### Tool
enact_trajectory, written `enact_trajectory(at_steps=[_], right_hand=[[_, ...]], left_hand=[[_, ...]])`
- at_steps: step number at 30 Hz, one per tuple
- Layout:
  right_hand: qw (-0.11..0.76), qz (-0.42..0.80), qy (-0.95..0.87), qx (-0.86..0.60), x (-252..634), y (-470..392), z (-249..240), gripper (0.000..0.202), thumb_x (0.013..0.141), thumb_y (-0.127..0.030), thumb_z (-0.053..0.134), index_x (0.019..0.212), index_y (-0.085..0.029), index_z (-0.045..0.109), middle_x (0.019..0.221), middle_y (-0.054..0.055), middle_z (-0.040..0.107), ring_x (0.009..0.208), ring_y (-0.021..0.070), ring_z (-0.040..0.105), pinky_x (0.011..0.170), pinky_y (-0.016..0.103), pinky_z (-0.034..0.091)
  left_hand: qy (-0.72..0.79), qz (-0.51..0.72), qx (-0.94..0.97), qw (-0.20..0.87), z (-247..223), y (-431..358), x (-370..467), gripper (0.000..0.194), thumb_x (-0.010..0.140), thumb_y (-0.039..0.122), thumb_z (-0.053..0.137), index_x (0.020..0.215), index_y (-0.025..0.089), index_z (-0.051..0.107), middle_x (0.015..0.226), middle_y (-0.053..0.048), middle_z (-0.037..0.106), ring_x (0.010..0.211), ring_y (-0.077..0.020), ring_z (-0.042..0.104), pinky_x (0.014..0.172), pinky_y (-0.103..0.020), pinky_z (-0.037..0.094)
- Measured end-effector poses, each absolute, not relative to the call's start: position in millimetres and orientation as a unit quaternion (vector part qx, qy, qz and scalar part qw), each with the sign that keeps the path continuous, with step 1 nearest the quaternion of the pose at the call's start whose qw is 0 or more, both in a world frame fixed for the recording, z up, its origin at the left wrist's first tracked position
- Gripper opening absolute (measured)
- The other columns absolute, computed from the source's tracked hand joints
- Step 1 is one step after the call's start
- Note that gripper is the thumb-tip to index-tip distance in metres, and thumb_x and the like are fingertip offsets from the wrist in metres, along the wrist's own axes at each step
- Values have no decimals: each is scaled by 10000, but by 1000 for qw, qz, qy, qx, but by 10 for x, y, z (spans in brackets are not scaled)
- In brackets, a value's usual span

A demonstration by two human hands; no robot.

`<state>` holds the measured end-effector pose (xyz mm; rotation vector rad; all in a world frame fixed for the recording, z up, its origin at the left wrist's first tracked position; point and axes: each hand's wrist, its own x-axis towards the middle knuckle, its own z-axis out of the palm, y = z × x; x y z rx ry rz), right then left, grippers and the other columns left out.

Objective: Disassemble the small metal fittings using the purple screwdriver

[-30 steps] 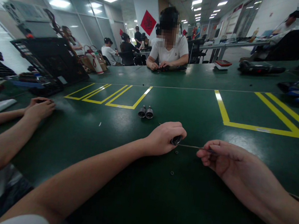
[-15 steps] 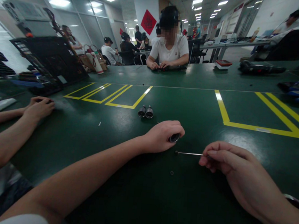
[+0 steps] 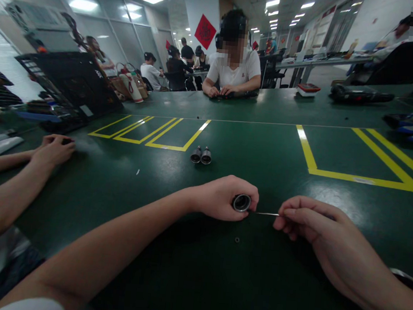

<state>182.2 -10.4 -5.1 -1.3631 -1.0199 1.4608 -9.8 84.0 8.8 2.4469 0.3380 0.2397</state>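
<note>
Wrapped in my left hand (image 3: 224, 197) is a dark metal cylinder (image 3: 241, 203), its round hollow end facing me. My right hand (image 3: 309, 222) pinches a thin metal rod (image 3: 266, 214) that points left. The rod's far tip is hidden at the edge of my left hand, so I cannot tell whether it touches the cylinder. Below the hands a small dark ring (image 3: 237, 239), like a nut or washer, lies on the green table (image 3: 188, 279). Beyond my left hand, two similar metal cylinders (image 3: 201, 155) stand side by side.
Yellow tape outlines (image 3: 310, 159) mark the table on both sides. At the left are another person's hands (image 3: 57, 149). Across the table sits a person in a white shirt (image 3: 235, 70). A red and white box (image 3: 308, 89) and a black tool-like object (image 3: 360, 94) lie at the far right.
My left hand has moved slightly nearer to me and right with the cylinder, now beside the rod and covering its tip. My right hand has barely moved.
</note>
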Motion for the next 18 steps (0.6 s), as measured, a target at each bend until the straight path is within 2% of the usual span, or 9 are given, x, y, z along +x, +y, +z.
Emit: enact_trajectory(at_steps=[4, 11, 18], right_hand=[[454, 595, -386, -540, 1820, -96, -44, 100, 692, -282, 594, 647, -204, 638, 632, 25, 655, 628, 166, 541, 579, 297, 388], [491, 605, -339, -528, 1856, -126, 20, 113, 634, -252, 572, 534, -209, 601, 506, 4, 551, 518, 144, 463, 520, 293, 339], [382, 612, -477, -502, 1830, -186, 10, 148, 654, -246, 511, 544, -209, 603, 486, 5, 560, 533, 153, 469, 549, 302, 330]], left_hand=[[119, 83, 936, 319, 67, 837, -99, 157, 719, 53, 582, 832, 153, 539, 840, -26, 601, 793, -125, 556, 736, -239, 437], [126, 76, 929, 339, 103, 835, -117, 165, 712, 38, 587, 807, 166, 544, 819, -5, 591, 793, -119, 564, 736, -241, 445], [129, 94, 914, 373, 154, 891, -144, 153, 710, 37, 572, 825, 137, 552, 846, -36, 607, 786, -121, 568, 730, -239, 455]])
